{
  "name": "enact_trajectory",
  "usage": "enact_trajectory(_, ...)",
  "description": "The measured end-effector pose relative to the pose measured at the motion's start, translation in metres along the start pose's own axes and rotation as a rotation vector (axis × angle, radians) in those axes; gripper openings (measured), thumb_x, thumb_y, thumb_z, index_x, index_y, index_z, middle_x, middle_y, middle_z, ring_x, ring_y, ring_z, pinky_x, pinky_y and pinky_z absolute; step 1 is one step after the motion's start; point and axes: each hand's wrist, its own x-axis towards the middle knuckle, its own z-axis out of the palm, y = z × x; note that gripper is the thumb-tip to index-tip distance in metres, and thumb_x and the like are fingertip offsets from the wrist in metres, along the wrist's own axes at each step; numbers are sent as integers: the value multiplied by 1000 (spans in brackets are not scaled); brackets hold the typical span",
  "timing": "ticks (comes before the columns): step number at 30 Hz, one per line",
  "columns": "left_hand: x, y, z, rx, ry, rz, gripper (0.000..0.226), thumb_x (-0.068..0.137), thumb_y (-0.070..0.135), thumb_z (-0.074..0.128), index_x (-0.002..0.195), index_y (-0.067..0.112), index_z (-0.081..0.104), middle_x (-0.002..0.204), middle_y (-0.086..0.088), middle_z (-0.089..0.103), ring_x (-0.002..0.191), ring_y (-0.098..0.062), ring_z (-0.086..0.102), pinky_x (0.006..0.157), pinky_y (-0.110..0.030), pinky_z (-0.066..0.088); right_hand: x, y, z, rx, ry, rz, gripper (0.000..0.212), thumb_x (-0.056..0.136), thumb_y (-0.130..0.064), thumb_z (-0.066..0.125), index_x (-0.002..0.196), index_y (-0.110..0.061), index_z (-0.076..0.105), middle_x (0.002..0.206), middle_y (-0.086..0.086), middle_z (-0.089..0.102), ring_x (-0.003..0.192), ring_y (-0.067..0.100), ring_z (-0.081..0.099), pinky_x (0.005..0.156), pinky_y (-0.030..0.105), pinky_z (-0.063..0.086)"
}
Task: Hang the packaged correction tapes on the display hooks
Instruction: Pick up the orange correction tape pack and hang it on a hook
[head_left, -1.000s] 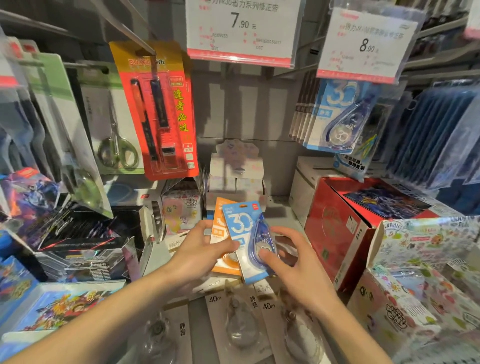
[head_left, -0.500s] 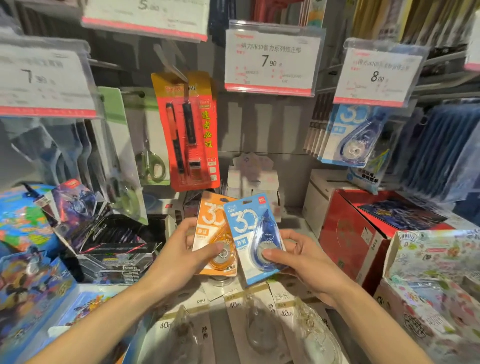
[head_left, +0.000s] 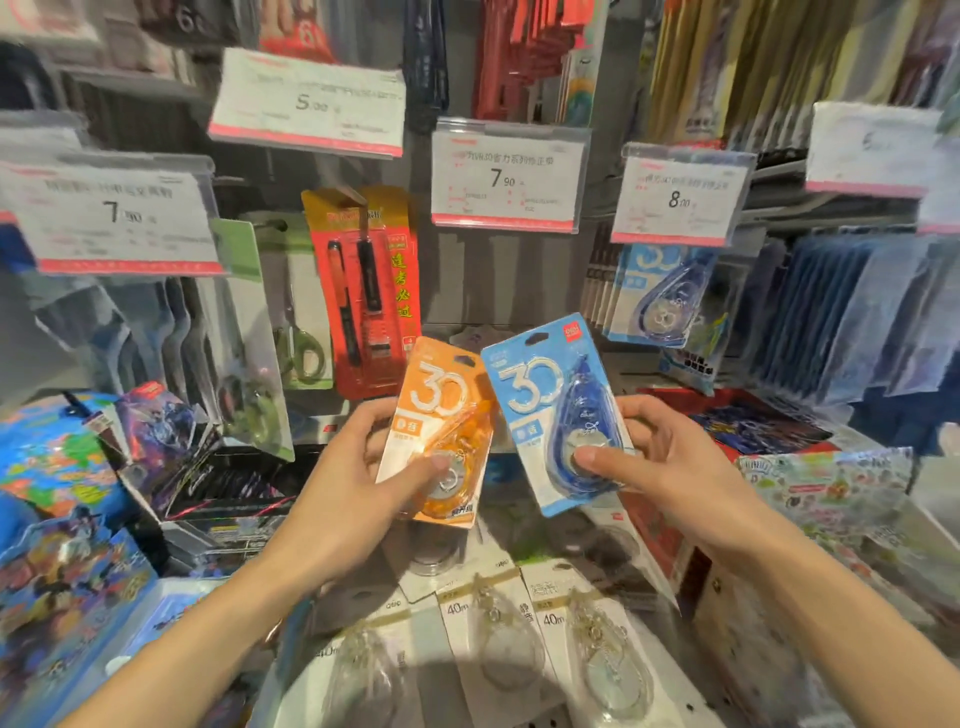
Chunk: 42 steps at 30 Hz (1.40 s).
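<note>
The left hand (head_left: 358, 483) grips an orange pack (head_left: 441, 431) of correction tape, thumb pressed on its blister and fingers behind the card. The right hand (head_left: 670, 467) grips a blue pack (head_left: 550, 410) the same way, thumb on the blue dispenser. Both packs are held up side by side in front of the display, just apart, each tilted slightly outward at the top, with a large "30" printed on the card. Above and behind them hangs a price tag (head_left: 509, 179) reading 7.90; no pack hangs visibly under it. To the right, under an 8.00 tag (head_left: 680, 200), a row of blue hung packs (head_left: 660, 296) sits on its hook. A red pen pack (head_left: 369, 291) hangs to the left. Below the hands lie clear 40m packs (head_left: 498, 629) on the shelf.
</note>
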Motion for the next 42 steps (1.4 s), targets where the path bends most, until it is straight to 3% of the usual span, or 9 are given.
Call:
enact_trajectory(3,0,25,17,13,-8,45,46,87,21,80,124,35,57,106,15,80,91,-10,79,66,-33,65,-5,-11,-25,-27,14,-61,58,72,-26,88,120,-12,59,111,5,80,100,25,78,80,33,63)
enact_trajectory(8,-3,60,62,41,17,125,46,88,19,79,127,34,59,113,12,79,100,-10,77,76,-36,65,-20,-20,-83,-68,-26,-146,58,70,-37,88,119,-20,61,113,3,79,102,25,77,88,45,58)
enact_trajectory(13,-10,92,130,94,70,173,46,85,19,81,121,37,59,106,18,80,93,-3,77,70,-13,57,-36,-28,-161,-123,-69,-214,42,74,-45,87,109,-38,64,111,-4,79,99,18,77,81,33,63)
enact_trajectory(16,-13,109,168,97,105,162,46,85,14,81,116,39,60,106,16,80,93,-4,77,67,-17,59,-40,-28,-201,-106,-85,-220,45,74,-43,87,112,-34,64,109,-4,80,97,17,78,79,23,61)
enact_trajectory(20,-16,128,198,108,140,167,46,85,13,81,115,40,58,106,13,79,88,-7,78,59,-21,61,-41,-28,-231,-108,-90,-204,50,74,-40,82,117,-27,61,106,-6,80,95,15,78,76,28,62)
enact_trajectory(23,-17,142,206,179,145,172,47,86,18,82,117,40,55,107,18,79,92,-7,78,70,-26,64,-41,-28,-243,-113,-93,-200,46,76,-36,80,117,-27,61,105,-5,81,95,15,78,83,36,59)
enact_trajectory(28,-13,157,200,251,181,211,49,84,28,82,120,44,54,117,10,76,103,-6,74,88,-38,61,-41,-29,-250,-131,-65,-215,48,73,-39,80,116,-27,61,104,-6,81,94,14,78,77,29,62)
enact_trajectory(38,-12,177,171,266,219,369,51,83,33,83,118,56,54,121,21,73,107,-1,72,86,-34,58,-33,-30,-243,-173,13,-253,46,74,-46,81,115,-36,61,108,-10,79,96,11,77,87,40,58)
enact_trajectory(42,-10,186,163,244,228,408,52,81,36,84,120,53,54,112,25,76,99,0,75,74,-16,58,-28,-29,-236,-194,36,-280,36,82,-36,82,111,-39,61,106,-14,79,96,8,76,89,41,58)
